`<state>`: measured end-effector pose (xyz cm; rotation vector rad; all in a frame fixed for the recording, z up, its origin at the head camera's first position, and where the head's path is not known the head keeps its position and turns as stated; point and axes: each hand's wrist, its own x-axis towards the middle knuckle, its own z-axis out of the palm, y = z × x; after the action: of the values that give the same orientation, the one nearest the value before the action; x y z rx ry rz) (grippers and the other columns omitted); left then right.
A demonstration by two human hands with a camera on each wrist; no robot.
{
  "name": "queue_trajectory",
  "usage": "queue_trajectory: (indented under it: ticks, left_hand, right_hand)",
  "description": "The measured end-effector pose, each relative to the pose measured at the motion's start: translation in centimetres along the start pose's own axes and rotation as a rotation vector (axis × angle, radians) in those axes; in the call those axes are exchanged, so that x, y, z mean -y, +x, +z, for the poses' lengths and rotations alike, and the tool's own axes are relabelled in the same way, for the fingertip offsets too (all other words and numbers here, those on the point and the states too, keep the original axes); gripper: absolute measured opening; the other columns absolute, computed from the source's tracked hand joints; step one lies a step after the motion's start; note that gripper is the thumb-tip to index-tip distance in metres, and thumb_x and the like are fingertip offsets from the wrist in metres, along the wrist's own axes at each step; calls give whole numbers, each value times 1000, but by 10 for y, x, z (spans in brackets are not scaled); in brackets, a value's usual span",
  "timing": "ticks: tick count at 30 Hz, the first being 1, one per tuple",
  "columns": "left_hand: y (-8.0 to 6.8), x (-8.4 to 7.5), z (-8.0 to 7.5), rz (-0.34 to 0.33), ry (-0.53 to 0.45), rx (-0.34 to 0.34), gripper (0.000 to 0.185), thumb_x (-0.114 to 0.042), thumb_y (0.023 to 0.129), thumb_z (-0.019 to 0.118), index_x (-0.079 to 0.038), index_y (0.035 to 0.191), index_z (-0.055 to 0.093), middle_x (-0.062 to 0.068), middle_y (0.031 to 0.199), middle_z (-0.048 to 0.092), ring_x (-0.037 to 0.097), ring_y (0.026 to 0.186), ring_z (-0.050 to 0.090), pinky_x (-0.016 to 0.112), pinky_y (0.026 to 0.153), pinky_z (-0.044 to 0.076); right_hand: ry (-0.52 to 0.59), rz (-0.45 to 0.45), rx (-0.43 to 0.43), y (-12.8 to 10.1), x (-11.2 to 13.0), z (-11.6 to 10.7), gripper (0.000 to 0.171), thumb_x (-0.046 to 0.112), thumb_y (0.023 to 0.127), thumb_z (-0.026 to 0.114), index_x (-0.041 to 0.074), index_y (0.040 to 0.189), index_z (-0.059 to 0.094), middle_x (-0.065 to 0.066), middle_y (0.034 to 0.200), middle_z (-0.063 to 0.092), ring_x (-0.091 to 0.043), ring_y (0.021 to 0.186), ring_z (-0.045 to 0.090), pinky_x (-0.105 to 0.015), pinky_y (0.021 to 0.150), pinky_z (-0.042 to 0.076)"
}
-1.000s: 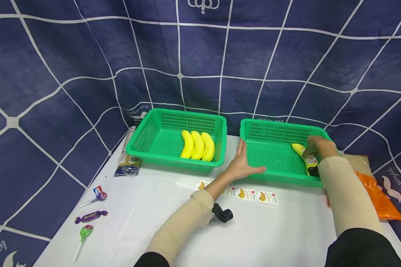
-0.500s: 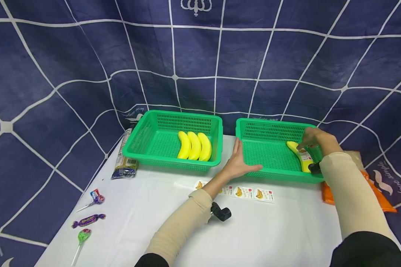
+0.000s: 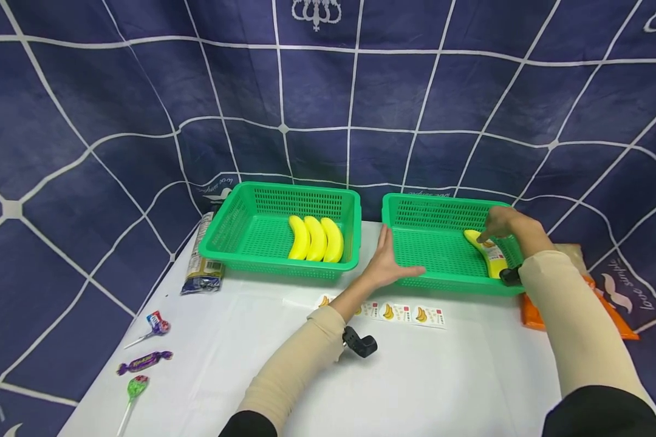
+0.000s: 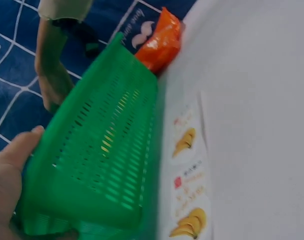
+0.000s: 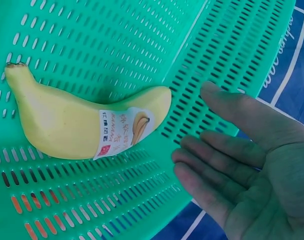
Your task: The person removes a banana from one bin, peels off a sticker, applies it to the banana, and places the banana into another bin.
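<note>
My right hand (image 3: pixel 509 226) hovers over the right end of the right green basket (image 3: pixel 429 250), fingers apart from a yellow banana (image 3: pixel 494 260) lying inside. The right wrist view shows that banana (image 5: pixel 66 122) with a printed banana label (image 5: pixel 125 131) on its side; the right hand (image 5: pixel 267 172) holds nothing, palm exposed. My left hand (image 3: pixel 384 267) is spread at this basket's left end, fingers straight along the end and thumb stretched along the front rim. In the left wrist view, the left thumb (image 4: pixel 24 145) lies by the basket rim.
Three bananas (image 3: pixel 316 240) lie in the left green basket (image 3: pixel 246 260). A strip of banana labels (image 3: pixel 396 312) lies in front on the white table (image 3: pixel 443 376). Lollipops (image 3: pixel 136 387) and a purple wrapped candy (image 3: pixel 144 362) sit left; a packet (image 3: pixel 203 267) and an orange bag (image 3: pixel 533 312) flank the baskets.
My right hand has let go of the labelled banana and risen off it, leaving it in the right basket. The left hand stays at the basket's end. The head view has shifted slightly.
</note>
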<state>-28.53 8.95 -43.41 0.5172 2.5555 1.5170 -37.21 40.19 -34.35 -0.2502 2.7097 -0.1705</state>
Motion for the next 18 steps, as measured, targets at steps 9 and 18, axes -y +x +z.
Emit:
queue_trajectory:
  ticks: [9, 18]
  left_hand:
    - [-35, -46, -53, 112, 189, 2, 108, -45, 80, 77, -16, 158, 10, 2, 166, 7, 31, 150, 23, 54, 118, 29]
    - [-80, -15, -151, 279, 281, -94, 93, -46, 79, 76, -28, 155, 26, 0, 161, 28, 29, 136, 44, 53, 111, 40]
  right_hand:
    - [-19, 7, -14, -15, 0, -1, 68, 29, 82, 74, -22, 122, 54, -36, 115, 62, -24, 79, 66, -36, 70, 57]
    - [10, -23, -20, -22, 10, -1, 68, 29, 82, 76, -23, 119, 54, -40, 121, 57, -39, 92, 69, -43, 76, 59]
